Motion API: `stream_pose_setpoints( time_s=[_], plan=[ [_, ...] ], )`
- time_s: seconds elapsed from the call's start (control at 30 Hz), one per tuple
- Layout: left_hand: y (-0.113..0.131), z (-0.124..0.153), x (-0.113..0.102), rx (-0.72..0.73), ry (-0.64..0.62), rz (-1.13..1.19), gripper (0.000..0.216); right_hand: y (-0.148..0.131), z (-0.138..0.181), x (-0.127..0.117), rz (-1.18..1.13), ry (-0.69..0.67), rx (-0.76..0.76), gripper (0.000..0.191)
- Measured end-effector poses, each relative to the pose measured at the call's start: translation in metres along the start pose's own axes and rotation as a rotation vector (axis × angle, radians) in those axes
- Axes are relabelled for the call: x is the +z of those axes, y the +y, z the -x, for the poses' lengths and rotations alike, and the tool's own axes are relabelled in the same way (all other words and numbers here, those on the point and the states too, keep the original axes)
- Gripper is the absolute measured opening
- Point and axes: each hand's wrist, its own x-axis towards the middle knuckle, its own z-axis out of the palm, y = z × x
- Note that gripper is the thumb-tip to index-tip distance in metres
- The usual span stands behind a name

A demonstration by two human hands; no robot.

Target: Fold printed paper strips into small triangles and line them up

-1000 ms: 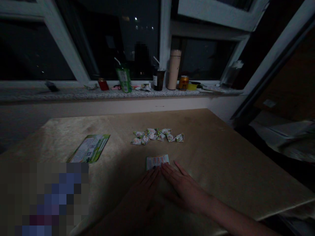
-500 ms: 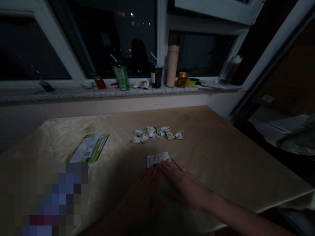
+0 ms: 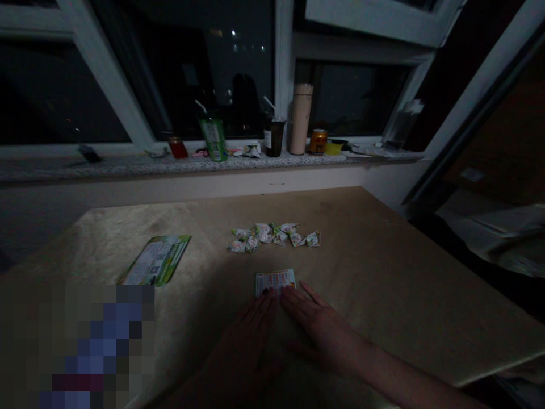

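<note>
Left of the hands, a green packet (image 3: 156, 259) lies on the tabletop (image 3: 383, 284). The left hand (image 3: 246, 332) is flattened, fingers extended over the near edge of a small printed card (image 3: 275, 278) just ahead; farther ahead sit wrapped candies (image 3: 264, 233). The right hand (image 3: 326, 326), likewise outstretched, touches the card's near edge; neither grips anything.
</note>
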Motion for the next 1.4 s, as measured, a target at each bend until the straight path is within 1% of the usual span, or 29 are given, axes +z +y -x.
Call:
stream_pose_setpoints(
  time_s=[0.2, 0.4, 0.53, 0.63, 0.8, 0.97, 1.13, 1.27, 1.4],
  plan=[
    [0.002, -0.001, 0.001, -0.007, 0.022, 0.022, 0.095, 0.0, -0.001, 0.003, -0.01, 0.024, 0.011, 0.07],
    [0.005, -0.002, 0.0, -0.053, -0.004, 0.039, 0.097, -0.002, 0.001, 0.001, -0.002, 0.06, -0.001, 0.068],
    [0.0, -0.001, 0.002, -0.003, 0.041, 0.029, 0.089, -0.003, 0.001, 0.0, 0.006, 0.059, -0.021, 0.066],
    [-0.004, -0.004, 0.0, 0.006, 0.06, 0.018, 0.083, 0.0, 0.001, 0.001, -0.008, 0.059, -0.016, 0.065],
    [-0.007, -0.009, -0.009, 0.032, 0.041, -0.01, 0.074, 0.008, -0.003, 0.0, -0.004, 0.052, -0.014, 0.061],
    [-0.007, -0.008, -0.006, 0.031, 0.055, -0.006, 0.077, 0.01, -0.01, -0.002, 0.018, 0.064, -0.032, 0.055],
    [-0.006, -0.006, -0.002, 0.054, 0.042, 0.004, 0.083, 0.006, -0.013, 0.001, 0.013, 0.135, -0.02, 0.049],
    [-0.003, -0.003, -0.001, 0.002, 0.069, -0.067, 0.081, 0.005, -0.011, 0.0, 0.001, 0.125, -0.01, 0.051],
    [-0.003, 0.001, -0.001, -0.026, 0.078, -0.131, 0.073, 0.008, -0.008, -0.003, -0.021, 0.098, 0.005, 0.052]
  ],
)
